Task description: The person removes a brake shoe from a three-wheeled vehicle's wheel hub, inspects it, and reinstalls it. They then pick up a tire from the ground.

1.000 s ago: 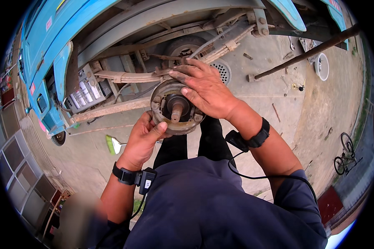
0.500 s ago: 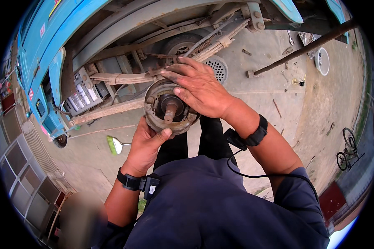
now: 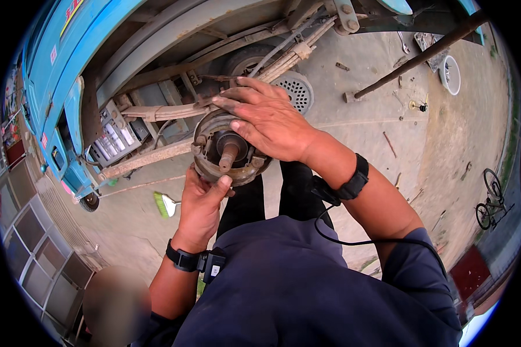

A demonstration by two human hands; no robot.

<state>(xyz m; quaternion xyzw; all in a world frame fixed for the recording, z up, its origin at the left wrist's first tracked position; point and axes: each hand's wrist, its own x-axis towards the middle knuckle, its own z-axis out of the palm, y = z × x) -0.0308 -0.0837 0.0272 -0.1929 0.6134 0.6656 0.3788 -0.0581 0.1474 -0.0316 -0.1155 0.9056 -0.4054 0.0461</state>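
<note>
A worn drum brake assembly (image 3: 198, 151) sits at the end of the axle, with a rusty shaft (image 3: 228, 157) sticking out of its middle. My left hand (image 3: 201, 202) is closed on the lower edge of its curved brake shoe (image 3: 237, 175), thumb in front and fingers mostly hidden behind. Over the upper right of the assembly lies my right hand (image 3: 275, 124); its grease-darkened fingers reach across the top rim and its thumb presses on the front of the brake shoe there. What lies under the right palm is hidden.
A blue truck (image 3: 69, 124) with a rusty leaf spring (image 3: 171, 111) rises ahead. A long rusty bar (image 3: 417, 61) slants at the upper right, near a white tub (image 3: 450, 75). A perforated metal wheel (image 3: 300, 92), a broom (image 3: 168, 204) and scattered parts lie on the concrete.
The view has shifted slightly, so the brake assembly and both hands appear a little further left. Both hands stay on the brake assembly.
</note>
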